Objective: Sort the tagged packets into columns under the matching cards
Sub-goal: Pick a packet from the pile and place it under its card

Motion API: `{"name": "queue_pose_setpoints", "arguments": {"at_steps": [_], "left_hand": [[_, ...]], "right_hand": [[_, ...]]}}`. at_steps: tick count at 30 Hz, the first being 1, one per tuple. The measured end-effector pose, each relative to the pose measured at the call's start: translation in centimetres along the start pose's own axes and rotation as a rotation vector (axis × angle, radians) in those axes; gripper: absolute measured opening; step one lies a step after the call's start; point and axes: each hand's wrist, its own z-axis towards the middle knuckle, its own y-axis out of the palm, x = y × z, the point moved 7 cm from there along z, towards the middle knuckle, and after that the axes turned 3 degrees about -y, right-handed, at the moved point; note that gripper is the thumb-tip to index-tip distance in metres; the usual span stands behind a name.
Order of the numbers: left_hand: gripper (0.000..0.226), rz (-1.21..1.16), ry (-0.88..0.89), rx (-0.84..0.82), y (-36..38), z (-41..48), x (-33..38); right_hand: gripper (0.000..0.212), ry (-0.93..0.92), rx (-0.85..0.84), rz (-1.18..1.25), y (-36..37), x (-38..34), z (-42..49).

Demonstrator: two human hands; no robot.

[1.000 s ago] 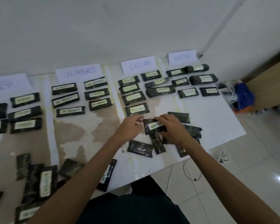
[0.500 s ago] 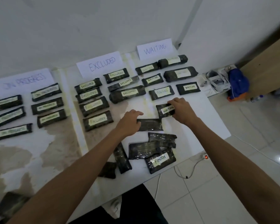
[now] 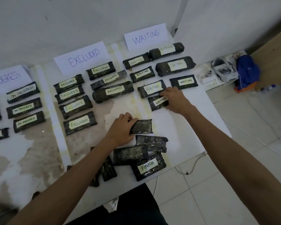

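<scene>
R hand (image 3: 173,99): fingers curled on right end of WAITING packet (image 3: 158,103), center-right of frame, lowest under WAITING card (image 3: 145,36). L hand (image 3: 121,130) grips left end of plain packet (image 3: 142,126), mid-frame, no tag showing. Bare table (image 3: 193,120) to the right, edge near. WAITING packet dark w/ pale tape tag.
</scene>
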Motion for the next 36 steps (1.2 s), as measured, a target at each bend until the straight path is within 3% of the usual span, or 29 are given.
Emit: {"name": "queue_pose_setpoints", "arguments": {"at_steps": [3,6,9,12,23,27,32,36], "left_hand": [[0.047,-0.175,-0.025,0.092,-1.2,-0.6,0.0],[0.034,-0.546,-0.231,0.183,-3.0,-1.6,-1.2],[0.034,-0.775,-0.423,0.161,-3.5,-3.0,-2.4],[0.035,-0.855,-0.482,0.114,-3.8,-4.0,-3.1],[0.036,-1.102,-0.595,-0.037,-4.5,-8.0,-3.5],[0.03,-1.192,-0.689,0.026,-4.3,-9.7,-4.2],[0.048,-1.405,-0.875,0.17,-2.7,-13.0,-6.8],[0.048,-1.533,-0.905,0.236,-2.3,-16.0,-9.1]], "right_hand": [[0.055,-0.01,0.091,0.034,-0.9,-1.7,-1.5],[0.059,-0.031,-0.016,0.431,-0.3,-4.8,-3.5],[0.047,0.052,-0.085,0.783,0.8,-7.2,-4.9],[0.035,0.146,-0.038,0.906,1.5,-8.2,-5.6],[0.035,0.318,0.145,1.113,1.1,-13.6,-6.8],[0.046,0.221,0.042,0.957,1.1,-18.0,-6.9],[0.081,-0.051,-0.187,0.574,3.5,-24.0,-6.6],[0.071,-0.128,-0.146,0.442,5.0,-28.0,-6.0]]}}
